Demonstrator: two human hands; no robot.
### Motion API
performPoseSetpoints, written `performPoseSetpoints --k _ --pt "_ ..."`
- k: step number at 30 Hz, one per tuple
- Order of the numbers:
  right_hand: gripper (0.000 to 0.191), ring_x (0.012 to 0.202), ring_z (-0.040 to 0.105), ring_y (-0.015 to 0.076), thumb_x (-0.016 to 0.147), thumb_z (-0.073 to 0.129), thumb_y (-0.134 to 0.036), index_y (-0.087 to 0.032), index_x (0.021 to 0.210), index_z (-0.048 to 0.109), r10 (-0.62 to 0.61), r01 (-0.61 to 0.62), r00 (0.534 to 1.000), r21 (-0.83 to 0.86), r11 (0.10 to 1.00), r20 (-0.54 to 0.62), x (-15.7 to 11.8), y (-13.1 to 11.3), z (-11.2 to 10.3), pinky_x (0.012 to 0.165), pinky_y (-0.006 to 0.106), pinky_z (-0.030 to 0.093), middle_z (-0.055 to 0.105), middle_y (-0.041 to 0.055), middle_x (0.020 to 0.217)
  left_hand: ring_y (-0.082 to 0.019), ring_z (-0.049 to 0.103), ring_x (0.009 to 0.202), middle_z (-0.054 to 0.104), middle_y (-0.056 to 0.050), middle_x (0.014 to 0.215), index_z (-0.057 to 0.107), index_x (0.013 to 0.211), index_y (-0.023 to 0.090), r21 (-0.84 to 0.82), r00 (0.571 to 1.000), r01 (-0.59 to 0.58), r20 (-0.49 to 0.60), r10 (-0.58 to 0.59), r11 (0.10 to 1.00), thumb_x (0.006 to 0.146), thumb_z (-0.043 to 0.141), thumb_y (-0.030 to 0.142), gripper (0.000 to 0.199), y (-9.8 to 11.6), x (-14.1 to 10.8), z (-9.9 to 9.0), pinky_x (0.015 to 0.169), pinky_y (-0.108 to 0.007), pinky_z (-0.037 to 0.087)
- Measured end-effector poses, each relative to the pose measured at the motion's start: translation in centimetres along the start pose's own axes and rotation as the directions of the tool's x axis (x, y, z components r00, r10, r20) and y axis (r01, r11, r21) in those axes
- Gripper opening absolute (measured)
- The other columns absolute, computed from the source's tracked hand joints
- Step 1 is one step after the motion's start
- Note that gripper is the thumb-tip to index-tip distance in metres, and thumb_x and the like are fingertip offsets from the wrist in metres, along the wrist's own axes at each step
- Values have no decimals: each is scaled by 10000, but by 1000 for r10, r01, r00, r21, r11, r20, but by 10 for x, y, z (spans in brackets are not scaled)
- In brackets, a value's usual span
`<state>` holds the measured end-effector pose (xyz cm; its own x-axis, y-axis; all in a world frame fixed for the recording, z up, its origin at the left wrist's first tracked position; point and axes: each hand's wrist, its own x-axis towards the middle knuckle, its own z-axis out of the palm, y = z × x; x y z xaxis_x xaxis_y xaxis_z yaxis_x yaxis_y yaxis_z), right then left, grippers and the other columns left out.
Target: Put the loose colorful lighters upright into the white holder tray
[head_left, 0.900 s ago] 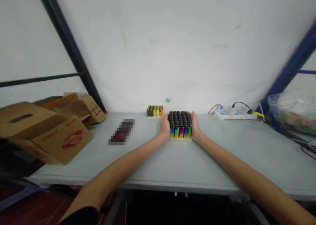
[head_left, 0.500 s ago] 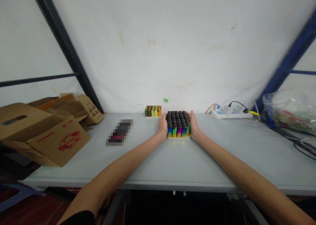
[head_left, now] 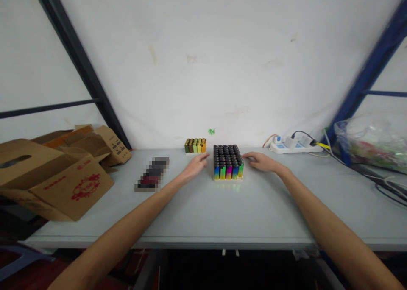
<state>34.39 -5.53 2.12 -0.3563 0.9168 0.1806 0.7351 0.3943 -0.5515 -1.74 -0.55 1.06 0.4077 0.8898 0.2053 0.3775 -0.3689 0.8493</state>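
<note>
Left hand (head_left: 195, 166) off lighters (head_left: 227, 162); right hand (head_left: 262, 161) loosened.

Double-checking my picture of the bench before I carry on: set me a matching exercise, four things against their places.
Things
1. Tray of lighters
2. Power strip
3. Cardboard box with red print
4. Green mark

Places
A. At the left end of the table
B. On the wall
C. Between the left hand and right hand
D. Near the table's far edge, right of both hands

Pairs: 1-C, 2-D, 3-A, 4-B
</note>
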Motion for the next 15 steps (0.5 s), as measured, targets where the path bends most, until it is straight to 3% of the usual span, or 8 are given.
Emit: performPoseSetpoints --k 4,6,10,13,15 --pt "827 1447 467 324 802 734 -465 -232 1553 475 -18 15 981 17 1000 192 -12 -8 -14 1238 493 334 478 74 1590 -323 433 1477 461 -93 1598 504 1517 178 230 954 -160 287 90 960 748 706 363 816 18 -22 -30 1254 -442 304" --pt "1074 1505 373 348 731 809 -563 -229 1630 325 10 -7 967 -15 1000 255 -16 -14 -15 1265 495 280 354 87 1661 -345 400 1494 391 -118 1639 429 1563 176 339 930 -207 358 78 918 707 801 524 996 28 -30 -35 1257 -448 295" --pt "1397 1569 176 390 609 873 -658 -231 1676 79 88 -61 946 -93 994 313 -16 -21 -9 1294 508 180 115 119 1726 -376 356 1512 330 -176 1662 323 1608 144 410 920 -221 388 50 885 599 848 689 1261 38 -31 -27 1262 -460 271" --pt "1444 1572 128 411 583 872 -693 -233 1675 46 92 -64 952 -105 992 293 -11 -21 1 1292 544 144 62 137 1729 -383 335 1519 347 -167 1658 311 1613 166 377 916 -283 379 132 882 592 846 703 1272 32 -22 -16 1268 -481 240" --pt "1435 1569 152 412 577 868 -702 -217 1675 81 19 2 968 -83 997 252 -9 -21 7 1289 560 132 112 154 1723 -377 310 1532 354 -146 1658 306 1617 194 343 904 -338 378 200 877 588 857 688 1267 26 -14 -10 1278 -488 205"
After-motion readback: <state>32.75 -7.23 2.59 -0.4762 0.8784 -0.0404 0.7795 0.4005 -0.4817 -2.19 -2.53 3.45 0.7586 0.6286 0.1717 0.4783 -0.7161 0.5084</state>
